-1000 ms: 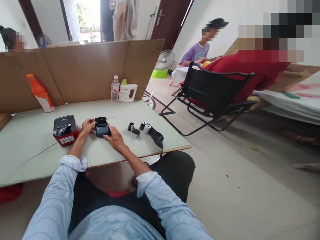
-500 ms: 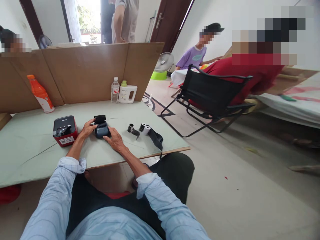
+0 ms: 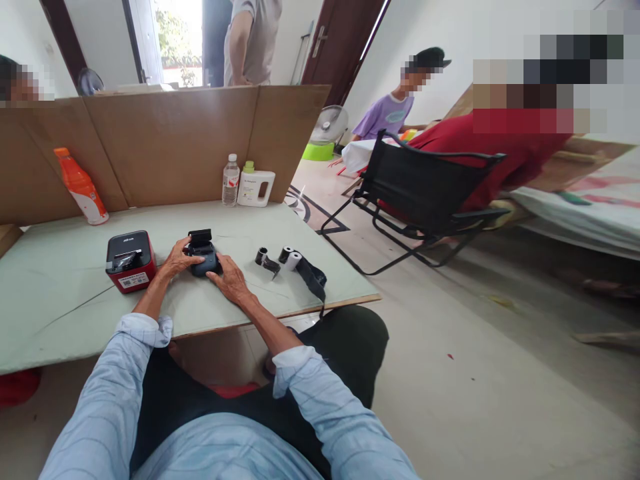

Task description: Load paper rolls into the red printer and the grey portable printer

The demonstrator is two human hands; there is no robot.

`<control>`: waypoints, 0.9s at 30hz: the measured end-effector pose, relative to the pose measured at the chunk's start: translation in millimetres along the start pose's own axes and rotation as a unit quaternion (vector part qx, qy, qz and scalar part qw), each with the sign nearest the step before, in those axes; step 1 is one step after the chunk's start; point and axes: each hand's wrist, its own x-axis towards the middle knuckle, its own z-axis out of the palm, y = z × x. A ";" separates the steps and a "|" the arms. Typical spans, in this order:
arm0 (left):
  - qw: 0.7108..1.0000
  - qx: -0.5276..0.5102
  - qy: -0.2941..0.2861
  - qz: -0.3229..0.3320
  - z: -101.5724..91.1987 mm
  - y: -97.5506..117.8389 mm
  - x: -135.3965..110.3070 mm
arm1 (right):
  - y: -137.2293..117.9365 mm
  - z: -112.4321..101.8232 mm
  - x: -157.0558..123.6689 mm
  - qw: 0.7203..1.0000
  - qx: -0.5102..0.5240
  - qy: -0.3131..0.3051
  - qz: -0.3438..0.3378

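A small dark blue portable printer [image 3: 204, 265] sits on the table with its black lid [image 3: 200, 235] raised at the back. My left hand [image 3: 178, 260] grips its left side, the thumb lying across the top. On the right side my right hand [image 3: 231, 280] holds it, thumb at the front corner and fingers along the edge. Left of my hands stands a red and black box-shaped machine [image 3: 131, 261] with a label on its front. To the right lie a small roll with a loose black strip [image 3: 267, 261] and two rolls with a long black ribbon [image 3: 311, 275] trailing over the table edge.
An orange bottle [image 3: 83, 187] leans against the cardboard screen [image 3: 185, 143] at the back. A clear bottle [image 3: 231, 180] and a white jug [image 3: 256, 187] stand at its right end. Beyond the table, a person in red sits in a black folding chair [image 3: 420, 193]; other people are farther off.
My left thumb has moved right, onto the top of the portable printer. My right hand and the things on the table have stayed put.
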 end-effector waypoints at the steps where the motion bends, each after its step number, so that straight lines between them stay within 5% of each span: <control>1: 1.000 0.013 0.006 0.005 0.4 -2.0 1.3 | 0.0 -0.2 0.1 1.000 -0.002 -0.001 0.000; 13: 0.988 0.121 0.057 0.074 7.2 1.3 7.5 | 1.0 0.6 0.4 1.000 -0.005 -0.003 0.003; 27: 0.997 0.034 0.058 0.046 10.9 13.0 -9.7 | 1.5 0.1 0.6 1.000 -0.016 -0.004 -0.004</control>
